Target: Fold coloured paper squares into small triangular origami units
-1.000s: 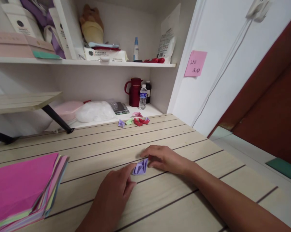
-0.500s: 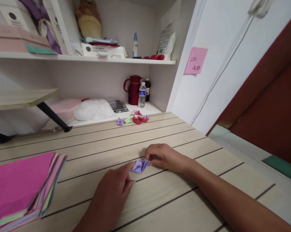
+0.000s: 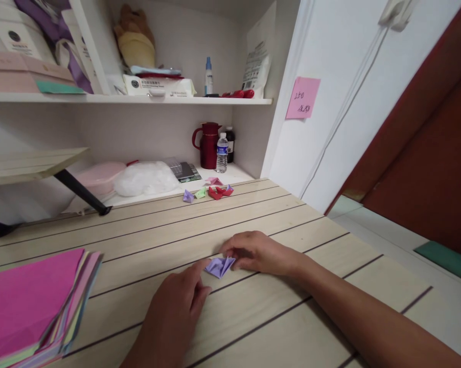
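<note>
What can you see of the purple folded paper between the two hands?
The purple folded paper is a small, angular shape with creased flaps and a pointed right end; it looks like thin, matte paper. It sits on the striped tabletop. The left hand's index fingertip appears to touch its left end. The right hand's fingers are at its right end; whether they grip it is unclear.

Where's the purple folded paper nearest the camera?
Head view, lower middle: the purple folded paper is between the left hand and right hand, over the striped tabletop, right of the paper stack.
</note>
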Tool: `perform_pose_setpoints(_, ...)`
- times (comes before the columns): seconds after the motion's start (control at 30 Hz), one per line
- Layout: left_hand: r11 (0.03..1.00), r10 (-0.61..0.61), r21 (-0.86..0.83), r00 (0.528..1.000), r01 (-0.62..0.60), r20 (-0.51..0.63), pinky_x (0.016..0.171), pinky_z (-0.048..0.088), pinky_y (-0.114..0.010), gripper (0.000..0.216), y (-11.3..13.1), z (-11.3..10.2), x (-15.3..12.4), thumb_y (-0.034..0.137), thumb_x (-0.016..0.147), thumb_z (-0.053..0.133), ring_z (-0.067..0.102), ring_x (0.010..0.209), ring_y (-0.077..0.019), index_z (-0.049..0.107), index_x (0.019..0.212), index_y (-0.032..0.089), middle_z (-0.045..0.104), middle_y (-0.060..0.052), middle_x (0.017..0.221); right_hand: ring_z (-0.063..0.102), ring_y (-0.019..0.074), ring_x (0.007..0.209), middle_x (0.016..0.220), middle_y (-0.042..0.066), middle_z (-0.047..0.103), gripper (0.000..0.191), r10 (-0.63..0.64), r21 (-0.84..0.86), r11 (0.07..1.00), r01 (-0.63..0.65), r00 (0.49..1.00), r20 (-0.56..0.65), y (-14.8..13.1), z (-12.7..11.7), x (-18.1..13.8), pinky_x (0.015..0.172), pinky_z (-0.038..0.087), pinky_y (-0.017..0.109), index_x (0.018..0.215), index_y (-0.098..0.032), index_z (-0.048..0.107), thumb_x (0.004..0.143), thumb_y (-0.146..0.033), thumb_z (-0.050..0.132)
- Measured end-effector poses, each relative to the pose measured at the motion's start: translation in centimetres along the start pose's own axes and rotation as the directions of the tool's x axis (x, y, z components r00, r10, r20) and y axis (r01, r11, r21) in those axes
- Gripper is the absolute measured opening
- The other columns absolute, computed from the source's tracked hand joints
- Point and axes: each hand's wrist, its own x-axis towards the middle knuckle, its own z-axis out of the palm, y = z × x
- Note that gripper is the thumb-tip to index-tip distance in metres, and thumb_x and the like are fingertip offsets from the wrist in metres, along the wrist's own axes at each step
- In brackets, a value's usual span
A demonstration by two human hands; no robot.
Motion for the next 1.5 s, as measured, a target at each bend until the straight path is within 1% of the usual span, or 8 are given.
perform_pose_setpoints(0.23, 1.0, 0.007, 0.004, 1.0, -0.007, 0.01, 0.074, 0.039, -0.033, 0.043, 0.0, 0.2, 0.3, 0.022, 0.09, 0.048, 0.057, 0.079, -0.0201, 0.055, 0.132, 0.031, 0.067, 0.0, 0.085, 0.065, 0.0162, 0.089, 0.097, 0.005, 0.07, 0.011, -0.069, 0.037, 0.997, 0.068, 0.997, 0.024, 0.0, -0.1, 0.0, 0.082, 0.049, 0.026, 0.098, -0.02, 0.07, 0.09, -0.026, 0.066)
perform_pose_setpoints(0.5, 0.999, 0.022, 0.036, 1.0, -0.023, 0.021, 0.078, 0.04, -0.036, 0.041, -0.1, 0.1, 0.0, 0.024, 0.091, 0.049, 0.058, 0.084, -0.0222, 0.055, 0.131, 0.03, 0.069, -0.002, 0.09, 0.066, 0.0149, 0.083, 0.089, 0.006, 0.07, 0.016, -0.095, 0.124, 0.988, 0.094, 0.996, -0.004, -0.1, 0.0, -0.1, 0.077, 0.05, 0.024, 0.087, -0.018, 0.073, 0.094, -0.026, 0.061)
perform_pose_setpoints(0.77, 0.998, 0.017, 0.06, 0.999, -0.018, 0.027, 0.077, 0.04, -0.035, 0.043, 0.1, 0.1, 0.1, 0.022, 0.091, 0.048, 0.058, 0.086, -0.0218, 0.054, 0.133, 0.028, 0.069, -0.003, 0.09, 0.066, 0.0146, 0.081, 0.085, 0.005, 0.07, 0.015, -0.078, 0.089, 0.993, 0.077, 0.997, 0.005, -0.4, -0.1, 0.1, 0.075, 0.049, 0.023, 0.087, -0.018, 0.072, 0.094, -0.026, 0.061)
perform_pose_setpoints(0.93, 0.998, 0.017, 0.066, 1.0, -0.018, 0.019, 0.078, 0.041, -0.034, 0.043, 0.1, 0.0, 0.0, 0.023, 0.09, 0.048, 0.059, 0.087, -0.0216, 0.055, 0.132, 0.029, 0.069, -0.002, 0.091, 0.067, 0.0158, 0.085, 0.093, 0.005, 0.072, 0.011, -0.04, 0.027, 0.999, 0.04, 0.999, 0.002, -0.3, -0.1, 0.0, 0.077, 0.049, 0.024, 0.098, -0.019, 0.071, 0.091, -0.025, 0.066)
perform_pose_setpoints(1.13, 0.996, 0.012, 0.084, 1.0, -0.013, 0.009, 0.072, 0.041, -0.031, 0.043, 0.2, 0.0, 0.0, 0.021, 0.089, 0.048, 0.06, 0.08, -0.0198, 0.057, 0.13, 0.03, 0.07, -0.001, 0.086, 0.067, 0.0161, 0.087, 0.099, 0.003, 0.073, 0.028, 0.004, -0.002, 1.0, -0.004, 1.0, 0.006, 0.0, -0.1, 0.1, 0.078, 0.049, 0.024, 0.113, -0.022, 0.068, 0.086, -0.026, 0.071)
perform_pose_setpoints(1.27, 0.994, 0.007, 0.104, 1.0, -0.009, 0.018, 0.075, 0.043, -0.032, 0.044, 0.1, 0.0, 0.1, 0.021, 0.089, 0.049, 0.062, 0.081, -0.0198, 0.057, 0.131, 0.03, 0.071, -0.001, 0.088, 0.067, 0.0152, 0.089, 0.097, 0.004, 0.073, 0.014, -0.05, 0.033, 0.998, 0.05, 0.999, -0.001, -0.1, -0.1, 0.2, 0.08, 0.049, 0.023, 0.103, -0.022, 0.072, 0.09, -0.026, 0.065)
perform_pose_setpoints(1.37, 0.993, 0.009, 0.12, 1.0, -0.01, 0.013, 0.076, 0.045, -0.032, 0.045, -0.2, 0.2, 0.0, 0.021, 0.089, 0.049, 0.063, 0.083, -0.0205, 0.057, 0.132, 0.028, 0.073, -0.003, 0.09, 0.067, 0.0144, 0.081, 0.085, 0.004, 0.073, 0.013, -0.064, 0.024, 0.998, 0.066, 0.995, -0.077, -0.2, 0.1, 0.3, 0.074, 0.049, 0.022, 0.089, -0.02, 0.073, 0.092, -0.026, 0.062)
perform_pose_setpoints(1.5, 0.992, 0.07, 0.11, 0.993, -0.06, -0.094, 0.076, 0.047, -0.032, 0.042, -1.0, 1.0, 0.0, 0.021, 0.089, 0.049, 0.064, 0.08, -0.0205, 0.06, 0.128, 0.028, 0.074, -0.002, 0.084, 0.068, 0.0156, 0.076, 0.081, 0.003, 0.074, 0.012, 0.048, 0.012, 0.999, -0.046, 0.963, -0.267, 0.1, 0.6, 0.6, 0.072, 0.049, 0.024, 0.083, -0.02, 0.074, 0.089, -0.029, 0.066)
